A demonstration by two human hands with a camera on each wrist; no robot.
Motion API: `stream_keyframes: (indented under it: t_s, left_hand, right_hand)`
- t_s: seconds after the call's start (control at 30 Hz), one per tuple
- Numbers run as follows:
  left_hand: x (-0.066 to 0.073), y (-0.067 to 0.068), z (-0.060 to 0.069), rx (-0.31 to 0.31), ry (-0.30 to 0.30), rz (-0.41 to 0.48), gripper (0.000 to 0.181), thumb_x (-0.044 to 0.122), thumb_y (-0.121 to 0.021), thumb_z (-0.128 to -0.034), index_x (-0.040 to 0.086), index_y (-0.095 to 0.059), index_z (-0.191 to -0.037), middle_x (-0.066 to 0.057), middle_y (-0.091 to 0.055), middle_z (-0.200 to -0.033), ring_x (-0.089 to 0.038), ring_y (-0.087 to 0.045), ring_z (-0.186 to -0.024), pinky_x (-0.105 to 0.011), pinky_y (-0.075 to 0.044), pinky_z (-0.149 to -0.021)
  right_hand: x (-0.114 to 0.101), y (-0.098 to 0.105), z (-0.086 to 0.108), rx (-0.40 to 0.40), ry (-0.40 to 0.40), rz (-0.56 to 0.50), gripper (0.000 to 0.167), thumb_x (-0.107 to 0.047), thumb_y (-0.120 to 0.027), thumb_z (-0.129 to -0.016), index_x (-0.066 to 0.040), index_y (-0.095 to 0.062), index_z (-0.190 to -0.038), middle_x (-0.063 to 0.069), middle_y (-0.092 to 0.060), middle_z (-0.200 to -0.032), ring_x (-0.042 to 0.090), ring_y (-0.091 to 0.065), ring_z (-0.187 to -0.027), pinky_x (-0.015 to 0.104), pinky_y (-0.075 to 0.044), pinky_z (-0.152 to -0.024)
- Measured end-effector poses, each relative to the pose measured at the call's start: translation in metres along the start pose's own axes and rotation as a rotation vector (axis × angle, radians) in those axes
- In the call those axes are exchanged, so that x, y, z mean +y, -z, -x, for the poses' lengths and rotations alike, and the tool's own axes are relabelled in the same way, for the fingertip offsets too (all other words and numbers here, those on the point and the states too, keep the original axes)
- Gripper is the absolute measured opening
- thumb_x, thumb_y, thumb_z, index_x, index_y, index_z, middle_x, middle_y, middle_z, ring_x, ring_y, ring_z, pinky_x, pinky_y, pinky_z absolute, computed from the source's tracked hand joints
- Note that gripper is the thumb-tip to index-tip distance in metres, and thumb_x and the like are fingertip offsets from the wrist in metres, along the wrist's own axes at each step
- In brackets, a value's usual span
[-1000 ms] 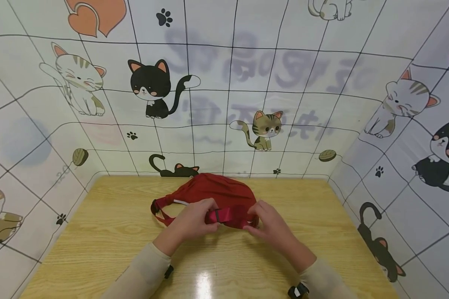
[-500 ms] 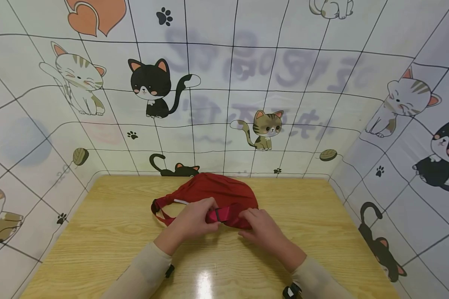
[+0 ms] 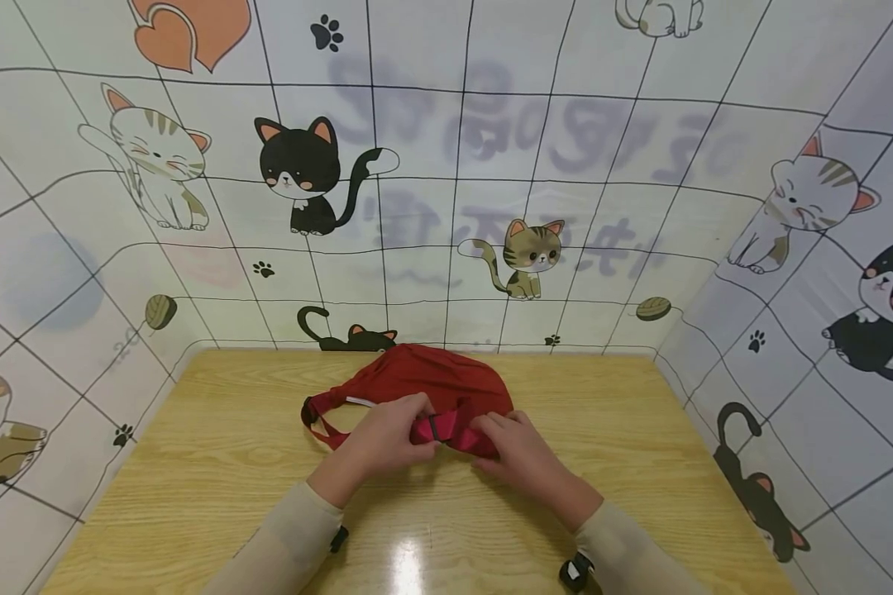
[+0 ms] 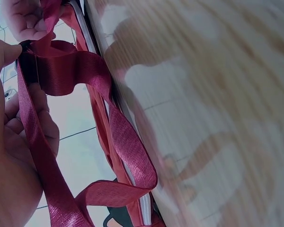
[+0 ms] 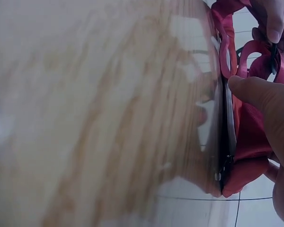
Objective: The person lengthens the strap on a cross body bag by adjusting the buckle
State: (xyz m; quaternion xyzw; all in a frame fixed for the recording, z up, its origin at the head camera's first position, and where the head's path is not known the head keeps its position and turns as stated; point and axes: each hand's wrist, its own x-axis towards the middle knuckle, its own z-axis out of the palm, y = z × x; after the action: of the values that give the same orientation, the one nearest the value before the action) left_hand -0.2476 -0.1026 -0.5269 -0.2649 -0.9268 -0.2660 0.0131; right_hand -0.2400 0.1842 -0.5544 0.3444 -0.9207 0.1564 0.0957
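R grip (image 3: 530, 464) shifted in from R end of red bag (image 3: 446, 373) vs. 1 s ago; L grip (image 3: 375, 442) approx. same spot. L pinching blk buckle (image 4: 30, 66), R pinching strap (image 3: 454, 424), both in front of bag. Prob. strap adj. in hand; next move likely calls for steady buckle, slack worked thru. Bag on counter (image 3: 610, 430), cat-print sheet (image 3: 417, 281) behind bag. Strap loop (image 3: 327, 402) at bag's L end might snag.
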Motion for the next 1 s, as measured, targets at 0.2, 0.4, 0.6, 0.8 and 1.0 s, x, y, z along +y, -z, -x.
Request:
stream_keyframes:
  t_s: [0.2,0.4,0.6,0.8,1.0]
  left_hand:
    - [-0.001,-0.001,-0.001,0.004,-0.017,-0.002,0.035,0.036,-0.086,-0.0911,0.028,-0.061,-0.114,0.015,-0.058,-0.094,-0.007,-0.056,-0.079,-0.029,-0.049,-0.068]
    - [-0.002,-0.001,-0.001,0.003,-0.013,-0.021,0.036,0.037,-0.086,-0.0906,0.028,-0.061,-0.114,0.015,-0.058,-0.094,-0.007,-0.056,-0.078,-0.029,-0.048,-0.068]
    - [-0.001,-0.001,0.0,0.0,-0.016,-0.041,0.036,0.038,-0.085,-0.0894,0.029,-0.06,-0.112,0.015,-0.057,-0.092,-0.007,-0.055,-0.077,-0.029,-0.047,-0.067]
    - [0.0,-0.001,0.001,-0.005,-0.018,-0.057,0.034,0.037,-0.084,-0.0871,0.029,-0.058,-0.107,0.014,-0.056,-0.088,-0.006,-0.053,-0.074,-0.029,-0.045,-0.064]
    - [0.001,-0.002,0.0,0.007,-0.025,-0.083,0.034,0.038,-0.082,-0.0835,0.029,-0.057,-0.103,0.015,-0.055,-0.085,-0.005,-0.053,-0.071,-0.029,-0.044,-0.062]
  right_hand:
    - [0.002,-0.004,-0.002,0.028,0.037,0.035,0.048,-0.03,-0.095,-0.09,-0.018,-0.067,-0.126,-0.006,-0.07,-0.11,0.011,-0.064,-0.095,0.044,-0.047,-0.098]
    - [0.004,-0.002,-0.001,0.022,0.049,0.034,0.043,-0.033,-0.09,-0.094,-0.019,-0.067,-0.127,-0.006,-0.072,-0.112,0.011,-0.065,-0.098,0.044,-0.047,-0.098]
    - [0.01,0.002,0.0,-0.002,0.089,0.01,0.041,-0.031,-0.086,-0.096,-0.019,-0.065,-0.13,-0.009,-0.07,-0.106,0.009,-0.063,-0.092,0.043,-0.046,-0.097]
    - [0.023,0.005,0.0,-0.009,0.162,0.032,0.039,-0.028,-0.081,-0.095,-0.017,-0.066,-0.129,-0.009,-0.07,-0.104,0.008,-0.064,-0.092,0.043,-0.047,-0.096]
    - [0.03,0.009,-0.001,-0.033,0.189,0.048,0.039,-0.031,-0.076,-0.096,-0.015,-0.068,-0.13,-0.009,-0.071,-0.105,0.009,-0.064,-0.092,0.041,-0.047,-0.095]
